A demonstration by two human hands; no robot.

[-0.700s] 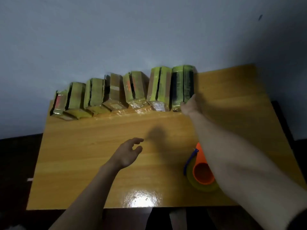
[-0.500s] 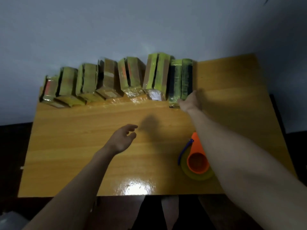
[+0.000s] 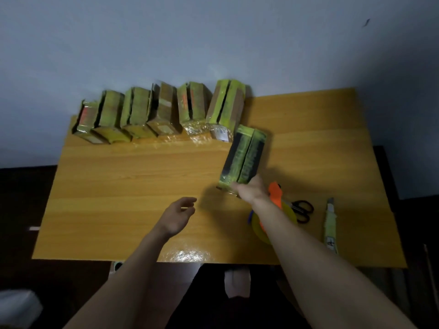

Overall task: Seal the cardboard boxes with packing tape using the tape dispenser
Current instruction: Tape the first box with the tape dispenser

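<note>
Cardboard box, dark with green tape, is gripped at its near end by my right hand, tilted above the counter, apart from the box row at the wall. My left hand hovers with relaxed fingers, holding nothing. Tape dispenser lies partly hidden under my right forearm, beside scissors.

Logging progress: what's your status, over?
Right hand grips dark green-taped cardboard box, out of row. Left hand open. Orange tape dispenser under right forearm.
</note>
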